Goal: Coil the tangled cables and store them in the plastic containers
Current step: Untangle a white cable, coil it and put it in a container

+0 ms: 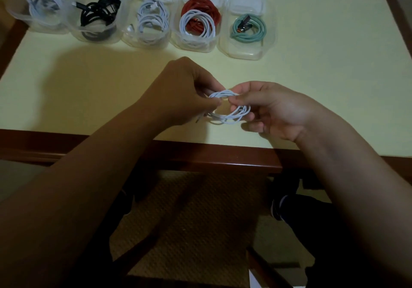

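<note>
Both hands are working just above the near part of the bench [312,65], where there is free room in front of the row of containers. The left hand [185,91] is pinching one side of the white cable [229,107], its grip closed on the strands between thumb and fingertips, while the right hand [267,109] is curling its fingers round the opposite side – the two holds together are keeping the loops stacked as one ring so they cannot spring apart. A loose end seems to be trailing below the left fingers, so the coil probably needs a last tuck. Along the far edge five plastic containers are standing side by side and open, each already taking coiled cable; the rightmost container [245,51], holding only a teal cable [247,28], looks the roomiest – a likely home for this coil.
</note>
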`<state>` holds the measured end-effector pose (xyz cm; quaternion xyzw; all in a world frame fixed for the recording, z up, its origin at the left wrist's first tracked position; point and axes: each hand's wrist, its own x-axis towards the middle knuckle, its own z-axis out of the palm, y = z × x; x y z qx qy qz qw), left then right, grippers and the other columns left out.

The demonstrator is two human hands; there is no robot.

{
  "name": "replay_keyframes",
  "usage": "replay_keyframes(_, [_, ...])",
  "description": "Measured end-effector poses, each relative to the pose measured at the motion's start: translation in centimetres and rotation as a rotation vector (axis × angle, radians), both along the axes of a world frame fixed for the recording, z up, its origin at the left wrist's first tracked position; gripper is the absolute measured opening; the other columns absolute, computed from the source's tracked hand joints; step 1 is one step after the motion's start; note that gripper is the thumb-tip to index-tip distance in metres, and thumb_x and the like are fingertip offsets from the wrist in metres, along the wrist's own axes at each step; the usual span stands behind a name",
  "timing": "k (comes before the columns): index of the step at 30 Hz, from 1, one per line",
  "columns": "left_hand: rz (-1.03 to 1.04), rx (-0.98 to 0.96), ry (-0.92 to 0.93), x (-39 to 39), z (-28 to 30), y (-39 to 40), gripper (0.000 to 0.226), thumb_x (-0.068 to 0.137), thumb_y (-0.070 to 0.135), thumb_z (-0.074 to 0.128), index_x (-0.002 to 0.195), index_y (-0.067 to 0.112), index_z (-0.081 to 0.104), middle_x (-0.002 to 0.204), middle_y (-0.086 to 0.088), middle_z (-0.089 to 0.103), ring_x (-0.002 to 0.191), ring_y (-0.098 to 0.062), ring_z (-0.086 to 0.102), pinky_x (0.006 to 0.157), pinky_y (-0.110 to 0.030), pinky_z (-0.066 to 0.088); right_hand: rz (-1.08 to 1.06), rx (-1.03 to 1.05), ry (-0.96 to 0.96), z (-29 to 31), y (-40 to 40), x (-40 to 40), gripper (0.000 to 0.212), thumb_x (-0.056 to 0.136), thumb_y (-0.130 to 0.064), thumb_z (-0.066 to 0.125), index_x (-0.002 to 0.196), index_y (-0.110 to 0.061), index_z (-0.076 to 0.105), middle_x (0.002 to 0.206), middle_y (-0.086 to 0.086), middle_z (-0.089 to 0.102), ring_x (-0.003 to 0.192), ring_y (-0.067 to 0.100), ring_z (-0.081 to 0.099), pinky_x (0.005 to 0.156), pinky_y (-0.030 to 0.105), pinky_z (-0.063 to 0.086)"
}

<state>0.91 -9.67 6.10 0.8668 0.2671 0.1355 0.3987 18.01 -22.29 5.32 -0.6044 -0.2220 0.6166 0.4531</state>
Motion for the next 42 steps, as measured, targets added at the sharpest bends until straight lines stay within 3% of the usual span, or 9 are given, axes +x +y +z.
replay_keyframes(2, [0.021, -0.010, -0.021, -0.1, -0.2, 0.0, 0.021, 0.082, 0.015, 0.083, 0.102, 0.021, 0.082, 0.073, 0.018, 0.072, 0.062, 0.002, 0.069, 0.058, -0.008, 0.046, 0.010, 0.004, 0.021, 0.0, 0.0, 0.1, 0.015, 0.079, -0.016, 0.074, 0.093, -0.012, 0.072, 0.073, 0.001, 0.066, 0.056, 0.008, 0.041, 0.046, 0.019, 0.026])
replay_keyframes(7, [0.159, -0.190, -0.146, 0.0, -1.2, 0.1, 0.015, 0.082, 0.021, 0.086, 0.097, 0.019, 0.083, 0.070, 0.005, 0.076, 0.059, -0.012, 0.071, 0.060, -0.015, 0.050, -0.013, 0.014, -0.347, 0.1, 0.2, 0.5, 0.022, 0.090, -0.020, 0.078, 0.098, 0.001, 0.077, 0.086, 0.021, 0.076, 0.065, 0.018, 0.057, 0.054, 0.026, 0.039])
replay_keyframes(12, [0.256, -0.261, -0.288, 1.0, -1.6, 0.4, 0.018, 0.079, 0.018, 0.088, 0.094, 0.011, 0.081, 0.074, -0.004, 0.077, 0.065, -0.027, 0.074, 0.062, -0.032, 0.060, -0.050, 0.115, -0.674, 0.6, 0.9, 1.0, 0.011, 0.084, -0.029, 0.087, 0.086, -0.019, 0.084, 0.064, -0.001, 0.068, 0.056, 0.009, 0.051, 0.049, 0.017, 0.039])
replay_keyframes(15, [0.308, -0.344, -0.398, 1.7, -2.2, 1.0, 0.028, 0.082, 0.030, 0.085, 0.103, 0.012, 0.080, 0.086, -0.006, 0.078, 0.078, -0.016, 0.073, 0.077, -0.031, 0.058, -0.176, 0.220, -0.722, 1.4, 2.3, 2.6, 0.008, 0.083, -0.026, 0.088, 0.086, -0.020, 0.083, 0.070, 0.006, 0.072, 0.057, 0.012, 0.052, 0.053, 0.021, 0.043])
replay_keyframes(19, [0.266, 0.027, -0.166, 2.1, -3.9, 1.5, 0.056, 0.084, 0.062, 0.068, 0.129, 0.029, 0.068, 0.123, 0.012, 0.070, 0.115, 0.000, 0.062, 0.099, -0.023, 0.047, -0.419, 0.328, -0.865, 2.3, 4.5, 6.6, 0.013, 0.084, -0.032, 0.086, 0.093, -0.022, 0.084, 0.076, -0.005, 0.076, 0.059, 0.000, 0.058, 0.064, 0.022, 0.048])
replay_keyframes(23, [0.058, 0.387, 0.225, 2.0, -6.3, 1.1, 0.086, 0.082, 0.079, 0.039, 0.155, 0.033, 0.039, 0.163, 0.001, 0.036, 0.153, -0.022, 0.025, 0.125, -0.042, 0.016, -0.503, 0.332, -1.035, 2.0, 6.5, 8.9, 0.019, 0.084, -0.042, 0.082, 0.096, -0.028, 0.084, 0.086, -0.016, 0.079, 0.080, -0.004, 0.071, 0.084, 0.027, 0.059])
replay_keyframes(28, [0.020, 0.442, 0.302, 2.0, -6.7, 1.3, 0.085, 0.086, 0.080, 0.029, 0.159, 0.036, 0.028, 0.170, 0.003, 0.020, 0.158, -0.021, 0.009, 0.127, -0.050, 0.002, -0.481, 0.270, -1.159, 0.3, 8.3, 9.3, 0.019, 0.085, -0.047, 0.081, 0.098, -0.032, 0.084, 0.085, -0.023, 0.075, 0.072, -0.012, 0.064, 0.078, 0.020, 0.055])
replay_keyframes(35, [0.029, 0.428, 0.287, 2.1, -6.7, 1.4, 0.086, 0.083, 0.081, 0.031, 0.158, 0.037, 0.031, 0.169, 0.005, 0.022, 0.158, -0.019, 0.010, 0.127, -0.049, 0.003, -0.280, 0.078, -1.251, -0.2, 9.3, 9.4, 0.029, 0.084, -0.049, 0.084, 0.107, -0.031, 0.083, 0.109, -0.008, 0.072, 0.092, 0.008, 0.061, 0.076, 0.027, 0.045])
replay_keyframes(42, [0.051, 0.401, 0.243, 2.1, -6.7, 1.3, 0.084, 0.081, 0.078, 0.039, 0.154, 0.035, 0.039, 0.166, 0.005, 0.029, 0.156, -0.020, 0.016, 0.127, -0.052, 0.008, -0.262, 0.071, -1.208, 0.5, 9.0, 9.6, 0.041, 0.090, -0.044, 0.078, 0.126, -0.024, 0.076, 0.125, -0.003, 0.067, 0.098, 0.008, 0.056, 0.083, 0.026, 0.043])
